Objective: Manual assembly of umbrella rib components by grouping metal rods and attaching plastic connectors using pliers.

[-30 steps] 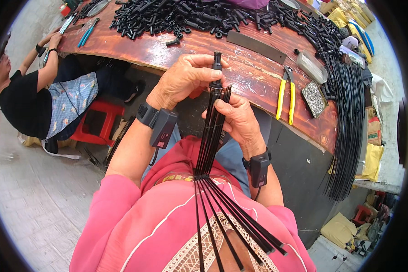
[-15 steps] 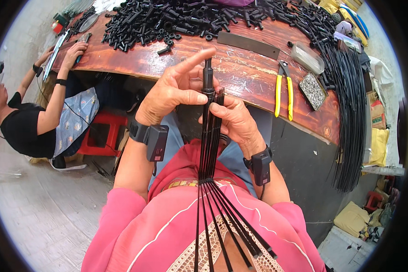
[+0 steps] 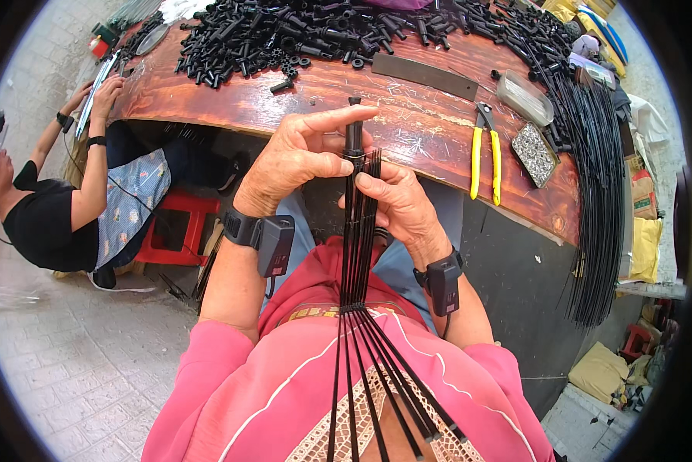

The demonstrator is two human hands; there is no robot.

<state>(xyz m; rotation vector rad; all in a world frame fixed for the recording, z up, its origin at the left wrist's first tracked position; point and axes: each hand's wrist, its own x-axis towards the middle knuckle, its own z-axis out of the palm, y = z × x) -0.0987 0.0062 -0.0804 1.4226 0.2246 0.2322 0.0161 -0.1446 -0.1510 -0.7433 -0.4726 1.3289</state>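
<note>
Between the thumb and fingers of my left hand (image 3: 288, 165) stands a black plastic tube fitting (image 3: 353, 140), stepped in width, apparently an umbrella runner. My left index finger stretches across it near its upper end. Just below, my right hand (image 3: 400, 202) pinches a bundle of thin black umbrella ribs (image 3: 354, 262) between thumb and fingers. The ribs' upper ends meet the fitting's lower rim, some rising beside it; whether each is joined there is hidden by my fingers. Farther down, past small joints, the ribs fan out toward my chest.
On the wooden table (image 3: 230, 100) lie a heap of black plastic parts (image 3: 284, 35), a flat metal bar (image 3: 423, 75), yellow-handled pliers (image 3: 484, 154), a box of small metal pieces (image 3: 534, 155) and a clear container (image 3: 524, 98). Long black ribs (image 3: 596, 200) hang over the right edge. A co-worker (image 3: 61, 192) sits left.
My left index finger has come down across the fitting, whose tip now shows beyond it. My right hand keeps its pinch. The co-worker's hand has drawn back along the table.
</note>
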